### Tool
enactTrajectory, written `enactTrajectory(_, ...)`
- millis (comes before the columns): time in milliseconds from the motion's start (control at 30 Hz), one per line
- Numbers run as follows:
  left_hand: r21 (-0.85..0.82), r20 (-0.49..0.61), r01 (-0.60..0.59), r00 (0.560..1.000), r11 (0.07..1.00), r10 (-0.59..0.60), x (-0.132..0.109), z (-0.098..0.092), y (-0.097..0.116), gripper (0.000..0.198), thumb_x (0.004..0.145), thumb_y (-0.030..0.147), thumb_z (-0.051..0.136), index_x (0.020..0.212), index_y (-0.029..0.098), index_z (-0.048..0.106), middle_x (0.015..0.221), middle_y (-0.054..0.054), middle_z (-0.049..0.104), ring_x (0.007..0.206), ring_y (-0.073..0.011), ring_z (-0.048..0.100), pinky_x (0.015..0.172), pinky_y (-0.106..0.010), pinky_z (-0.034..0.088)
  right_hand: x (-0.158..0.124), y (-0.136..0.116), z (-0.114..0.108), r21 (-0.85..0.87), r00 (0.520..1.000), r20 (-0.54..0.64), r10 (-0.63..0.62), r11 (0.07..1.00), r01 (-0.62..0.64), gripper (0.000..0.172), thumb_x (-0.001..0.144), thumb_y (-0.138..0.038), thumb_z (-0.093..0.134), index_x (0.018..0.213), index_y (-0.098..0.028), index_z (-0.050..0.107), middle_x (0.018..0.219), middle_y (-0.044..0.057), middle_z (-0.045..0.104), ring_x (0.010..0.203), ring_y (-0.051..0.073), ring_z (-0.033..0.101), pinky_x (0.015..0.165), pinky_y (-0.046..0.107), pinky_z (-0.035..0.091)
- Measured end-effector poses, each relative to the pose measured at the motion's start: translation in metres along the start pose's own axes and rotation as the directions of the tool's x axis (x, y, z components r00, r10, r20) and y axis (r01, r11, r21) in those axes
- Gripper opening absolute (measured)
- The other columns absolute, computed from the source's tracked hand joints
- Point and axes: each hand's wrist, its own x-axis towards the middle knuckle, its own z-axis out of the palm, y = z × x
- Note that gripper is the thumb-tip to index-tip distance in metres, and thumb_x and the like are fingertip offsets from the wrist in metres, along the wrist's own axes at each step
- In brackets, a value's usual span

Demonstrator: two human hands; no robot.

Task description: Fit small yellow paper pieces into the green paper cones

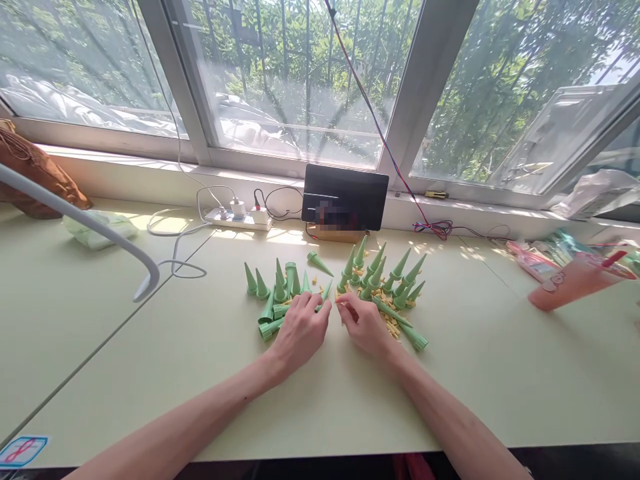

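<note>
My left hand (305,323) is closed, its fingers curled round a green plastic cone spike (327,291) whose pointed tip shows above them. Close by on the right, my right hand (364,321) pinches a small yellow piece (337,301), mostly covered by the fingertips. Several green cones stand or lie beside the left hand, such as an upright cone (261,285). A larger group, with a cone (399,267) among it, stands behind and right of the right hand. Loose yellow pieces (393,328) lie between these. One cone (320,264) rests on its side at the back.
A dark tablet (345,199) leans on a stand by the window. Left of it lies a power strip (240,219) with plugs and cables. A grey curved bar (100,233) crosses the left side. A tilted pink drink cup (575,280) and plastic packets (533,260) are at right.
</note>
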Motion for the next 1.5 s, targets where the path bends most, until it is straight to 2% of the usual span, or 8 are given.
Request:
enactTrajectory(100,-0.011,0.048,0.035,0.998,0.999,-0.035,0.001,0.002,-0.003,0.018,0.088,0.006,0.047,0.081,0.017,0.059,0.078,-0.007,0.055,0.076,-0.0217,0.049,0.069,-0.035,0.041,0.000,0.000,0.000,0.040,1.000,0.029,0.013,0.999,-0.014,0.016,0.100,-0.029,0.042,0.098,-0.020,0.055,0.059,-0.006,0.049,0.051,0.012,0.043,0.055,0.023,0.036)
enactTrajectory(267,-0.016,0.079,0.038,0.996,0.999,-0.037,0.001,0.004,-0.005,0.018,0.090,0.008,0.047,0.079,0.017,0.059,0.079,-0.007,0.055,0.077,-0.0219,0.049,0.070,-0.036,0.041,-0.001,0.002,0.001,-0.051,1.000,0.019,-0.019,0.999,0.020,0.039,0.100,-0.036,0.043,0.065,-0.021,0.036,0.056,-0.006,0.036,0.052,0.010,0.031,0.052,0.024,0.028)
enactTrajectory(433,-0.087,0.065,0.006,0.998,0.996,0.000,-0.002,0.000,-0.002,0.015,0.091,0.010,0.046,0.082,0.017,0.057,0.079,-0.006,0.053,0.076,-0.0213,0.047,0.070,-0.036,0.043,-0.001,0.004,0.002,-0.156,0.999,0.006,-0.051,0.986,0.052,0.041,0.099,-0.034,0.044,0.062,-0.021,0.032,0.055,-0.006,0.031,0.052,0.010,0.024,0.051,0.025,0.024)
enactTrajectory(700,-0.280,0.051,-0.095,0.992,0.955,0.113,-0.008,-0.002,0.009,0.018,0.087,0.003,0.044,0.088,0.018,0.054,0.081,-0.005,0.052,0.076,-0.0204,0.048,0.065,-0.033,0.049,0.000,-0.003,-0.001,-0.085,1.000,-0.008,-0.003,0.996,0.002,0.019,0.100,-0.028,0.042,0.098,-0.019,0.058,0.065,-0.003,0.055,0.056,0.013,0.048,0.059,0.024,0.039)
enactTrajectory(967,-0.499,0.021,0.017,1.000,0.866,-0.008,-0.014,0.003,0.017,0.027,0.085,0.004,0.050,0.107,0.019,0.051,0.094,-0.005,0.053,0.093,-0.0204,0.053,0.080,-0.033,0.053,0.001,0.000,0.000,-0.089,0.999,0.003,0.046,0.995,-0.046,0.023,0.100,-0.030,0.043,0.091,-0.019,0.062,0.068,0.000,0.061,0.057,0.014,0.051,0.058,0.024,0.040)
enactTrajectory(1167,-0.564,-0.050,0.052,0.994,0.824,-0.096,-0.014,0.002,0.018,0.028,0.087,0.008,0.053,0.112,0.021,0.049,0.091,-0.003,0.051,0.088,-0.0180,0.055,0.078,-0.030,0.052,-0.001,0.001,0.001,0.006,0.996,0.032,0.081,0.997,-0.081,0.023,0.098,-0.028,0.047,0.112,-0.018,0.062,0.071,0.000,0.068,0.060,0.015,0.062,0.063,0.025,0.047)
enactTrajectory(1267,-0.601,-0.059,0.081,0.988,0.795,-0.145,-0.015,0.002,0.019,0.035,0.087,0.010,0.056,0.118,0.021,0.046,0.092,-0.003,0.051,0.085,-0.0169,0.056,0.075,-0.029,0.052,-0.001,-0.002,0.000,-0.001,0.998,0.031,0.054,0.999,-0.054,0.028,0.097,-0.027,0.047,0.119,-0.017,0.063,0.075,0.002,0.070,0.060,0.014,0.061,0.062,0.025,0.048)
enactTrajectory(1500,-0.628,-0.027,0.120,0.984,0.769,-0.175,-0.016,0.004,0.018,0.045,0.087,0.013,0.057,0.128,0.023,0.041,0.097,-0.004,0.052,0.087,-0.0173,0.057,0.077,-0.031,0.052,0.001,-0.009,-0.002,0.052,0.999,0.023,-0.026,0.998,0.025,0.030,0.099,-0.031,0.045,0.107,-0.019,0.071,0.076,0.002,0.067,0.062,0.014,0.058,0.061,0.024,0.047)
